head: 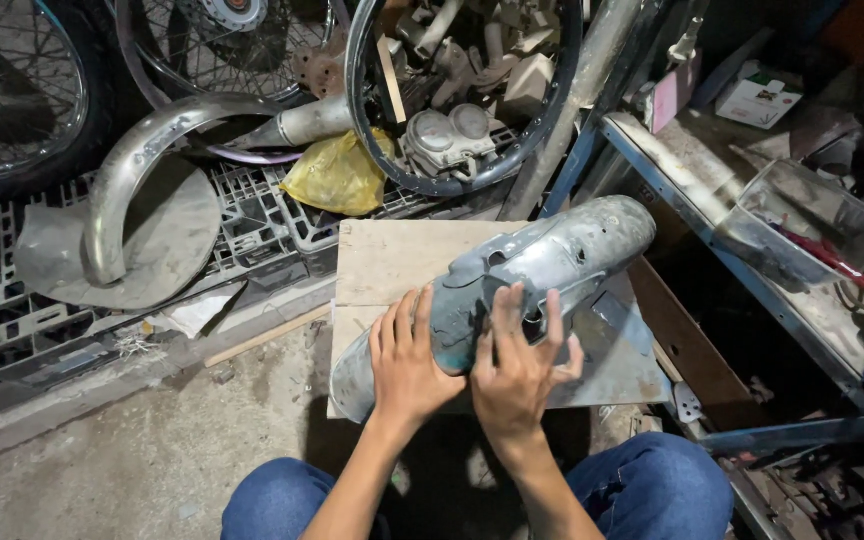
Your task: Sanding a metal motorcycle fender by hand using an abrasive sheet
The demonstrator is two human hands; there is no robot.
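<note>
Wheels with spokes stand at the far left, and below them a second curved metal fender lies on a flat metal sheet over grey plastic crates. Next comes a yellow plastic bag and a pair of round gauges inside a bare rim.

In the middle, the grey motorcycle fender lies across a wooden board on the floor, curved side up, one end toward the person's knees. The left hand rests flat on its lower part with fingers spread. The right hand presses on the middle with fingers open, near a hole in the metal; neither hand pinches anything.

I judge the fender stiff but light, being thin sheet metal, dusty and a little slippery on the curve. Its edges and holes look sharp, so it is better held by both long rims. At right stand a metal frame and a clear plastic box.
</note>
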